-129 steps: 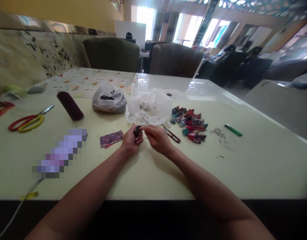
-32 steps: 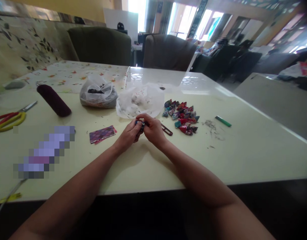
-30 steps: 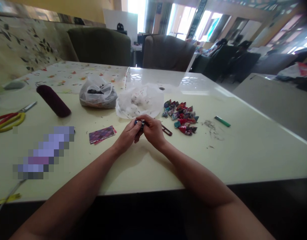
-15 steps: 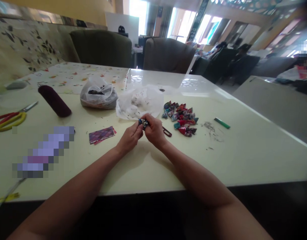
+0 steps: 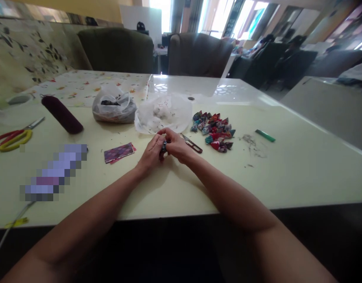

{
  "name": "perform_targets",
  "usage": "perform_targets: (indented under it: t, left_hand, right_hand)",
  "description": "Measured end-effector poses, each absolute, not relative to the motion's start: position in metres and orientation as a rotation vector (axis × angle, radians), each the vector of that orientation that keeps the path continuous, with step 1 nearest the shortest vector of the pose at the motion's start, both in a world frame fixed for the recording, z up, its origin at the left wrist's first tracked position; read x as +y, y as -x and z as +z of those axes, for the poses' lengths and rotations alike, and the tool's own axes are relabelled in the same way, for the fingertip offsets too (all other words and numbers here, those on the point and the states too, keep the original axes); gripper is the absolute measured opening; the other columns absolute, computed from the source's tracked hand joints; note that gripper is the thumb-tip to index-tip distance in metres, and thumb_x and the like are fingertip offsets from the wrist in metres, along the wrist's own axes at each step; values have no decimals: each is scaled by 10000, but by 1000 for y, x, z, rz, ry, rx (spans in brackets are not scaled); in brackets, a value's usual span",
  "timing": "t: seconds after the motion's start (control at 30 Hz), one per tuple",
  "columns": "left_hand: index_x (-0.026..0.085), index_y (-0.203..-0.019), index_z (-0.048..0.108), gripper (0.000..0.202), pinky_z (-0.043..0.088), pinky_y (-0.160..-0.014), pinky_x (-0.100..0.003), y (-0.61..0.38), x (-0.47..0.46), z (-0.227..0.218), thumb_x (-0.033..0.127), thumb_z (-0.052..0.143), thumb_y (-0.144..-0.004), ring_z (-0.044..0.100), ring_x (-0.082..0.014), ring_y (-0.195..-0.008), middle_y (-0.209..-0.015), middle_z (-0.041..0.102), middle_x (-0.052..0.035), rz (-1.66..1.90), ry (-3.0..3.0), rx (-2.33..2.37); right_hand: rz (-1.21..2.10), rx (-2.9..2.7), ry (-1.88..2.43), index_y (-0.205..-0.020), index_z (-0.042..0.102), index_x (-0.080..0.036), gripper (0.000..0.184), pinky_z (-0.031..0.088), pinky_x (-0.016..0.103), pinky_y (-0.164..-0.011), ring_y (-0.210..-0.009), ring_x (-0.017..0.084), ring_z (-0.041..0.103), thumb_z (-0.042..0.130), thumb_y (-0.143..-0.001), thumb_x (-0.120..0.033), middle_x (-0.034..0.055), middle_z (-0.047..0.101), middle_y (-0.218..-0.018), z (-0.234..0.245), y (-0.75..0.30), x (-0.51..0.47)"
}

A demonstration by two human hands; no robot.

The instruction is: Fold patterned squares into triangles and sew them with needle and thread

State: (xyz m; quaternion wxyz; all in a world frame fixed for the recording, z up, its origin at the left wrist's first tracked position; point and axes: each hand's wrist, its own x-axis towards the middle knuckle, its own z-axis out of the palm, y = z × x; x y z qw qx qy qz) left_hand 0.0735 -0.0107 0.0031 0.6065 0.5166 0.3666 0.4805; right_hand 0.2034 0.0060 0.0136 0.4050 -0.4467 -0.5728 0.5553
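Observation:
Both hands meet over the table in the middle of the head view. My left hand [image 5: 152, 152] is closed on a small dark patterned fabric piece [image 5: 164, 146], mostly hidden by fingers. My right hand [image 5: 175, 145] pinches the same piece from the other side. Just beyond the right wrist lie thread snips [image 5: 193, 145]. To their right sits a cluster of small stuffed fabric pieces [image 5: 216, 127], red, teal and dark. Beyond the hands, white stuffing [image 5: 160, 112] rests on a thin white plastic bag [image 5: 181, 118]. Flat patterned fabric pieces [image 5: 119, 152] lie to the left.
A tied plastic bag [image 5: 114, 108] and a dark maroon cylinder [image 5: 63, 114] stand farther left, near red-and-yellow scissors [image 5: 18, 135]. A blurred-out object with a cable [image 5: 17, 216] lies front left. At right are a green stick [image 5: 265, 135] and thread scraps [image 5: 253, 145]. Chairs [image 5: 200, 53] stand behind.
My hands have turned around the fabric piece, which now shows less between the fingers. More of the thread snips is uncovered. The view has shifted slightly.

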Motion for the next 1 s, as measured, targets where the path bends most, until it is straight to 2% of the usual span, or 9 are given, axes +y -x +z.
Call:
perform_targets:
  t: [0.13,0.23,0.33,0.4,0.57,0.63,0.8,1.0]
  left_hand:
    - [193,-893,580,258,427,-444,-196,-75,-5,2,442,601,-956,441,-91,-472,-623,512,31,1158,-1096,777]
    - [195,-838,529,265,398,-428,-192,-68,7,1,422,568,-969,378,-77,-428,-579,455,50,1214,-945,743]
    - [191,-779,482,305,353,-406,-184,-61,15,2,393,483,-1007,322,-66,-397,-544,416,57,1207,-822,693]
    - [187,-768,483,328,346,-399,-185,-60,16,2,390,444,-1023,319,-65,-388,-535,409,57,1213,-790,680]
    - [174,-821,551,335,392,-392,-196,-63,11,-5,469,546,-980,468,-84,-447,-630,532,23,1304,-964,803]
    - [174,-837,561,360,415,-398,-197,-65,10,-8,514,584,-953,490,-85,-466,-662,551,19,1316,-1020,821]
    - [169,-894,592,431,497,-473,-221,-64,11,-9,599,586,-929,532,-95,-512,-710,582,5,1255,-981,786]
    - [168,-985,634,446,565,-728,-277,-61,19,-7,599,520,-965,631,-132,-717,-845,654,-35,1208,-932,649]
  right_hand:
    - [1285,-1486,1089,-1039,539,-208,357,382,222,-494,-543,114,519,567,-688,-150,-71,516,-639,21,-210,8]
    - [989,-1521,1004,-1014,587,-193,248,367,227,-553,-580,97,441,647,-780,-246,-75,452,-631,27,-218,10]
    - [711,-1636,999,-949,640,-177,137,324,241,-558,-553,90,385,613,-854,-272,-73,412,-586,30,-220,7]
    - [658,-1765,1000,-928,672,-164,135,325,246,-562,-536,89,393,601,-868,-262,-64,438,-566,27,-216,4]
    - [976,-1872,899,-805,617,-158,93,426,245,-591,-615,132,593,617,-831,-248,-2,619,-658,9,-200,3]
    - [1080,-1811,853,-788,606,-161,122,461,251,-604,-630,143,621,610,-834,-274,11,647,-677,4,-197,5]
    - [1080,-1701,857,-709,637,-151,163,439,234,-562,-575,112,557,616,-813,-275,2,619,-623,0,-199,10]
    - [1221,-1436,877,-761,681,-148,191,291,204,-417,-429,55,384,690,-760,-339,-53,515,-522,3,-207,14]
